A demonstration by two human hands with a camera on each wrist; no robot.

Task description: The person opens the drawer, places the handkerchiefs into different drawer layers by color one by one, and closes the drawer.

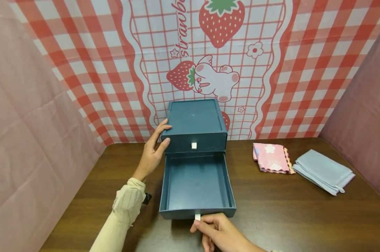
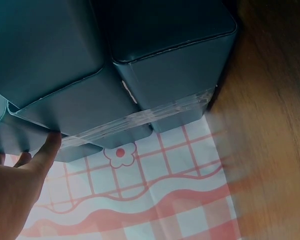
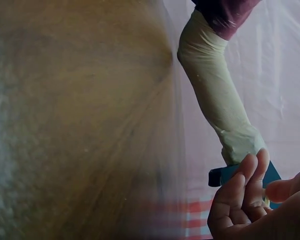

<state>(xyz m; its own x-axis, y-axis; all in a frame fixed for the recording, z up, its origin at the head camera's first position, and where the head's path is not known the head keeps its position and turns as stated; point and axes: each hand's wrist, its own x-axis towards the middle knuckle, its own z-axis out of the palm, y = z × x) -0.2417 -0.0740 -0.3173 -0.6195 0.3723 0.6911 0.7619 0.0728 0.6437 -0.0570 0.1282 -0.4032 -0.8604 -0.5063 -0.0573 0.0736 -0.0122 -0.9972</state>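
Observation:
A dark teal box with two stacked drawers stands against the back cloth, its upper drawer (image 1: pixel 177 144) closed and its lower drawer (image 1: pixel 196 185) pulled far out, bare inside. My left hand (image 1: pixel 152 150) rests on the left side and top edge of the box (image 1: pixel 194 115); in the left wrist view its fingers (image 2: pixel 46 156) touch the box's side, where clear tape runs. At the front, my right hand (image 1: pixel 219 231) pinches the white pull tab (image 1: pixel 197 217) of the lower drawer between thumb and finger. The right wrist view shows the right hand (image 3: pixel 250 200) with fingers curled, the tab mostly hidden.
To the right on the wooden table (image 1: pixel 272 203) lie a folded pink patterned cloth (image 1: pixel 272 158) and a folded light blue cloth (image 1: pixel 323 170). A red-and-white strawberry-print cloth (image 1: pixel 221 77) hangs behind, with pink cloths at both sides.

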